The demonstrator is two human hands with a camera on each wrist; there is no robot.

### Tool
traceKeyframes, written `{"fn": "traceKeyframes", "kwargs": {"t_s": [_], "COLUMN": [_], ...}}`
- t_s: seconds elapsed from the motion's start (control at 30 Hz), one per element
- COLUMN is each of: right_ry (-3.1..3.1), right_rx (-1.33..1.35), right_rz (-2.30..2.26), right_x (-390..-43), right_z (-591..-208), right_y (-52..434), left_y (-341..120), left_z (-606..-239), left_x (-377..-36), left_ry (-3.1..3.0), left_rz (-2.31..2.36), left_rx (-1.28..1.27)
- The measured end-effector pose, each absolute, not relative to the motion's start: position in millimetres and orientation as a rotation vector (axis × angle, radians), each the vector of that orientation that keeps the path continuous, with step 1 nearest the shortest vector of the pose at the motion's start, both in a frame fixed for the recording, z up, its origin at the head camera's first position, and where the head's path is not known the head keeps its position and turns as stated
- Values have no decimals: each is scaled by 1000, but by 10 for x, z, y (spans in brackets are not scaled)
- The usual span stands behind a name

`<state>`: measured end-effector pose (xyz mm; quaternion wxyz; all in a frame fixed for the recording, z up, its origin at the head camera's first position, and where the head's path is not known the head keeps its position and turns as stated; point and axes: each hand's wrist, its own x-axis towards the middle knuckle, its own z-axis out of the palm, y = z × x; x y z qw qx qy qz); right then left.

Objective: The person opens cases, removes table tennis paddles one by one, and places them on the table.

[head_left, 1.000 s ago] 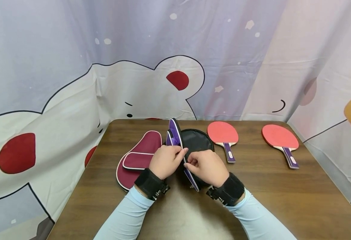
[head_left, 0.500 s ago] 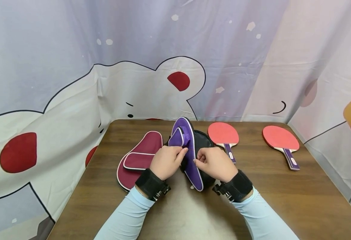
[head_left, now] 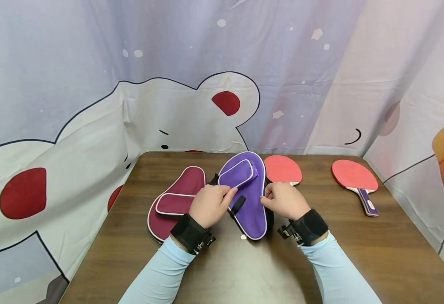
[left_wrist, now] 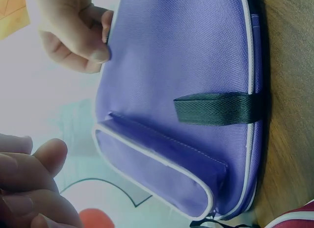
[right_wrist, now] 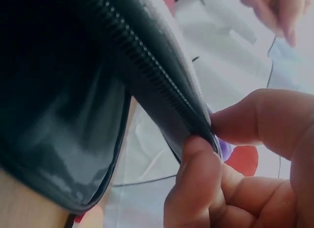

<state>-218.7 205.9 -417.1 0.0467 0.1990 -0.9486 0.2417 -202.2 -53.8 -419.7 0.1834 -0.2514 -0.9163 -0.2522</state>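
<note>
Head view: on the desk [head_left: 358, 253], the purple paddle case [head_left: 250, 202] lies beside a maroon case [head_left: 176, 198]; left hand [head_left: 210, 204] and right hand [head_left: 284, 200] pinch its edges.

Left wrist view: right fingers [left_wrist: 86, 46] grip the piping.

Right wrist view: thumb and finger clamp the zipper edge [right_wrist: 167, 90].

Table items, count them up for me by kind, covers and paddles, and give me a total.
Paddle covers: 2, the purple cover held by the left hand and the right hand, and the maroon cover lying flat beside it.
Red paddles: 2, the near paddle partly behind the purple cover, and the far paddle off to the right.
Total: 4
</note>
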Motion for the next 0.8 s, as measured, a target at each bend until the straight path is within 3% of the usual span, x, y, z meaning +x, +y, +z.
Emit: {"fn": "traceKeyframes", "kwargs": {"t_s": [0.8], "right_ry": [-3066], "right_rx": [445], "right_rz": [630], "right_x": [-2445], "right_z": [-4539], "right_y": [2245], "left_y": [-544], "left_z": [-4186], "left_x": [-2010], "left_ry": [-2612], "left_rz": [-716], "left_rx": [-709]}}
